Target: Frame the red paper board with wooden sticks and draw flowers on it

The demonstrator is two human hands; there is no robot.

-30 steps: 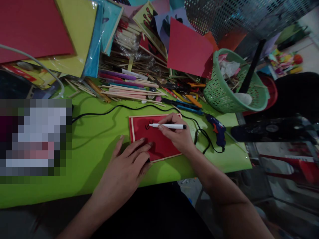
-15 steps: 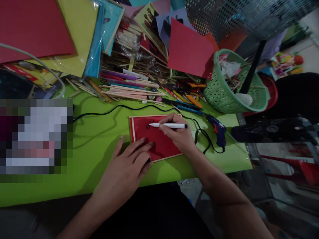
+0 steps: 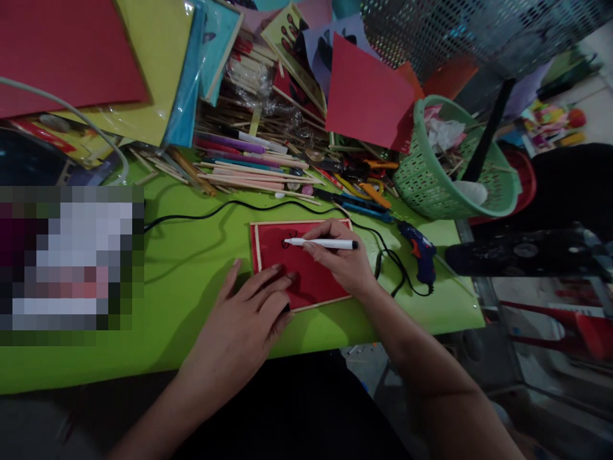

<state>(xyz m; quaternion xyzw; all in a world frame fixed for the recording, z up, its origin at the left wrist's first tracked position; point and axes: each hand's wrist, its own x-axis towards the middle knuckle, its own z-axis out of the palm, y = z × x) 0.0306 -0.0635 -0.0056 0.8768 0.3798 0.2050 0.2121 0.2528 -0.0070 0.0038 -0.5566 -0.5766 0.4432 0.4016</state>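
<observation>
A red card (image 3: 316,275) edged with pale sticks lies on the green table. My right hand (image 3: 347,259) grips a white marker (image 3: 330,243), its tip at small black marks in the card's upper left part. At the card's lower left, my left hand (image 3: 249,313) rests with its outer fingers spread over the edge. A small black object (image 3: 287,308) shows pinched between its index finger and thumb; most of it is hidden.
Pens and sticks (image 3: 253,169) lie behind the card. A glue gun (image 3: 417,252) with a black cable is to the right, below a green basket (image 3: 443,191). Coloured sheets (image 3: 366,96) stand at the back. A blurred-out patch (image 3: 71,262) covers the left side.
The marker tip has shifted very slightly left and down over the black marks. My left hand stays in place, and the whole view has moved a little.
</observation>
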